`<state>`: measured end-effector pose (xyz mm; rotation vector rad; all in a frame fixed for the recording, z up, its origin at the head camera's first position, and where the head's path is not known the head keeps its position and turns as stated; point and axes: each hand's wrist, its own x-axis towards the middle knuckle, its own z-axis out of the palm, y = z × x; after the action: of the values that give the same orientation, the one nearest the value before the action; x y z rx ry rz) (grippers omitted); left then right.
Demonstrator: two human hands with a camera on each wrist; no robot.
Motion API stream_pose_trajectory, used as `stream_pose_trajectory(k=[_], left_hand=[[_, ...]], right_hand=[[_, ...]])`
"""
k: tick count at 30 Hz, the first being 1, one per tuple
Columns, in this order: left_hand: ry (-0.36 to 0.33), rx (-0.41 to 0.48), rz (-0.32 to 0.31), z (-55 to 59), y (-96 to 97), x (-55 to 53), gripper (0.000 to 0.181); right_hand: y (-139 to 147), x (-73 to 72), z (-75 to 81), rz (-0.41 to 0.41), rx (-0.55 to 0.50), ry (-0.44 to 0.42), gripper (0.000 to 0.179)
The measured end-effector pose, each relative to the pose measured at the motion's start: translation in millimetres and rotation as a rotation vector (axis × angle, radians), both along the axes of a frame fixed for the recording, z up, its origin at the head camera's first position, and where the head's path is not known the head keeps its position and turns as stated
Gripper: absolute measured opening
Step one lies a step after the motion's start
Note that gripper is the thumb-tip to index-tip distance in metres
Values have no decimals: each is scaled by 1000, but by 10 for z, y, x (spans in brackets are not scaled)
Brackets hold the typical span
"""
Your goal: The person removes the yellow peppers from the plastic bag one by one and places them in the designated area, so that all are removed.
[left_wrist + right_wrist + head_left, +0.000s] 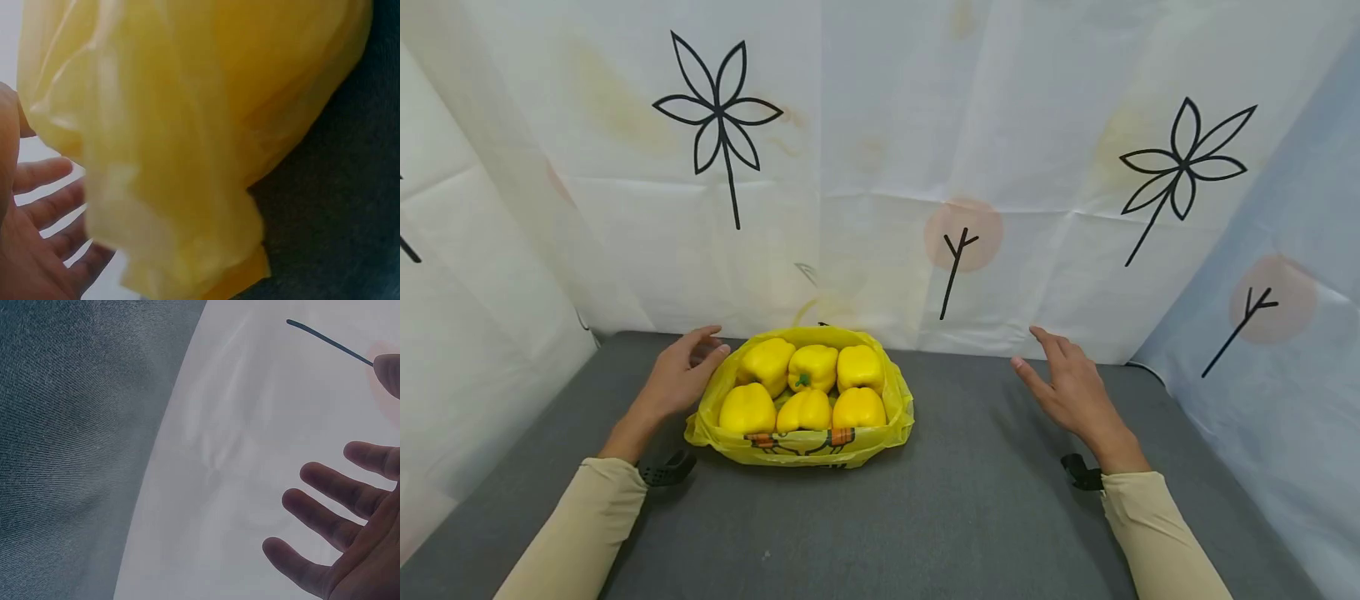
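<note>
A yellow plastic bag (891, 433) with its mouth rolled open lies left of centre on the table. Inside it, several yellow bell peppers (812, 367) sit in two rows, one showing a green stem. My left hand (676, 377) is beside the bag's left edge, fingers spread and relaxed, holding nothing; whether it touches the plastic I cannot tell. In the left wrist view the bag (169, 137) fills most of the picture, with the fingers behind its edge. Well to the right of the bag, my right hand (1066, 390) hovers above the table with its fingers apart and holds nothing.
The dark grey table (880, 533) reaches back to a white cloth wall (880, 108) printed with line-drawn flowers and twigs. More cloth hangs at both sides. A thin cable (1150, 372) shows at the table's back right corner. Each wrist wears a black strap (1081, 472).
</note>
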<state>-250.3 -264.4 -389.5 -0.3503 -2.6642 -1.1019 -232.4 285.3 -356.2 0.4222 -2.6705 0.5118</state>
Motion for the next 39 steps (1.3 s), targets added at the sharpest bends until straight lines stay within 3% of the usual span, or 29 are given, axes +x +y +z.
stream_pose_trajectory(k=[10,18,33,39], left_hand=[[-78,130,-47,-132,-12,-35,50],[-81,200,-77,-237,-23,-65,47],[-164,342,-58,-394,-37,-106,50],[-157,376,-64,-425,-43,-102,50]], right_hand=[[-30,20,21,13,-6,-21,66],[-80,20,29,30,-12,-46,66],[-267,75,56,92,-13,-64,62],[-340,141,102,118,-37,-84,61]])
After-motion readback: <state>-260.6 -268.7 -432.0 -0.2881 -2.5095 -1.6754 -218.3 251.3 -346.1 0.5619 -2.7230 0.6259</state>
